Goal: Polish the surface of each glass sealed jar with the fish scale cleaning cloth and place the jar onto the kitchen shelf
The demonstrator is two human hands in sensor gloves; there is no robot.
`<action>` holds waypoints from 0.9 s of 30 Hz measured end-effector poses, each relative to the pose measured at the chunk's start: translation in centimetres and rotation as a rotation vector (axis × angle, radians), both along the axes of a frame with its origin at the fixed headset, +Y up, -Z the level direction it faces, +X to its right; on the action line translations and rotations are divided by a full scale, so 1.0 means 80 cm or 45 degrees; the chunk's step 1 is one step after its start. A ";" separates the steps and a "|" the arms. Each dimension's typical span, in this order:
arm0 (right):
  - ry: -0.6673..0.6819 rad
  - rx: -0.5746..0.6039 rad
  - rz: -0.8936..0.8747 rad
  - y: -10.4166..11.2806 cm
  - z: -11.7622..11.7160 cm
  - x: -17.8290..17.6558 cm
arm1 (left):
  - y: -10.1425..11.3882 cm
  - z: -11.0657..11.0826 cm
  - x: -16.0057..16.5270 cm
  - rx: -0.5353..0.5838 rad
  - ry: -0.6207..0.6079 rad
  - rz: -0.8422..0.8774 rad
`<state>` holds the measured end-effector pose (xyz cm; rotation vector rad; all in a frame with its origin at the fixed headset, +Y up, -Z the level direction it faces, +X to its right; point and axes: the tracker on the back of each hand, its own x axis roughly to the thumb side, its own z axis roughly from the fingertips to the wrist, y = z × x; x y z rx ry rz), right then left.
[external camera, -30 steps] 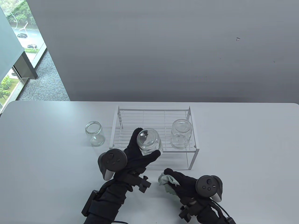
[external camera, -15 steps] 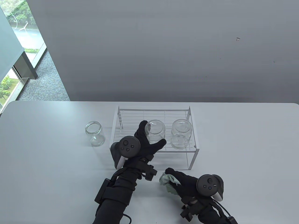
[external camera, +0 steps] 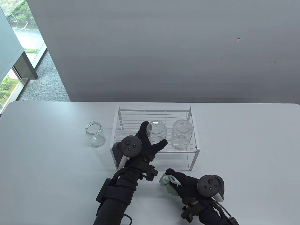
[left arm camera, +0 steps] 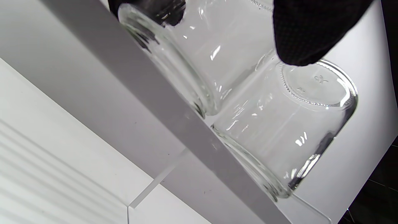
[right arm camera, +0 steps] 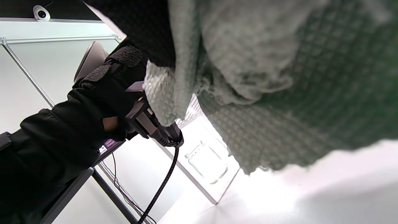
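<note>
My left hand [external camera: 151,138] grips an upturned glass jar [external camera: 156,132] standing on the white wire shelf [external camera: 131,117], fingers on its left side and thumb at its front. A second upturned jar [external camera: 181,134] stands right beside it on the shelf. In the left wrist view the held jar [left arm camera: 192,56] and that second jar [left arm camera: 289,124] sit side by side, my thumb [left arm camera: 307,34] over the glass. A third jar [external camera: 95,134] stands mouth up on the table left of the shelf. My right hand [external camera: 179,181] holds the bunched pale green cloth [external camera: 166,181] on the table; the cloth [right arm camera: 279,77] fills the right wrist view.
The grey table [external camera: 246,152] runs wide to both sides of the shelf. The shelf's front right leg [external camera: 192,161] stands just beyond my right hand. A grey wall rises behind the table's far edge, with a window at the far left.
My left hand carried the jar from above the shelf's front edge up and right, setting it down on the shelf beside the other jar. My right hand with the cloth barely moved.
</note>
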<state>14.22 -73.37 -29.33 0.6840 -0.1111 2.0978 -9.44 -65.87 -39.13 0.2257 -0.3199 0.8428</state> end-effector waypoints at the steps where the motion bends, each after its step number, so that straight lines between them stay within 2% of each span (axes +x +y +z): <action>1: 0.000 -0.001 0.000 0.000 0.000 0.000 | 0.000 0.000 0.000 -0.001 -0.002 0.003; 9: 0.000 -0.003 0.001 0.000 0.000 0.000 | -0.001 0.002 -0.003 -0.011 -0.044 0.052; 19: 0.007 -0.008 -0.001 0.001 0.001 0.000 | 0.020 0.022 -0.019 0.094 -0.093 -0.003; 24: 0.006 -0.005 -0.003 0.001 0.001 0.000 | 0.036 0.036 -0.047 0.164 -0.035 -0.081; 27: 0.002 -0.003 -0.009 0.001 0.002 0.000 | 0.043 0.044 -0.070 0.220 0.002 -0.027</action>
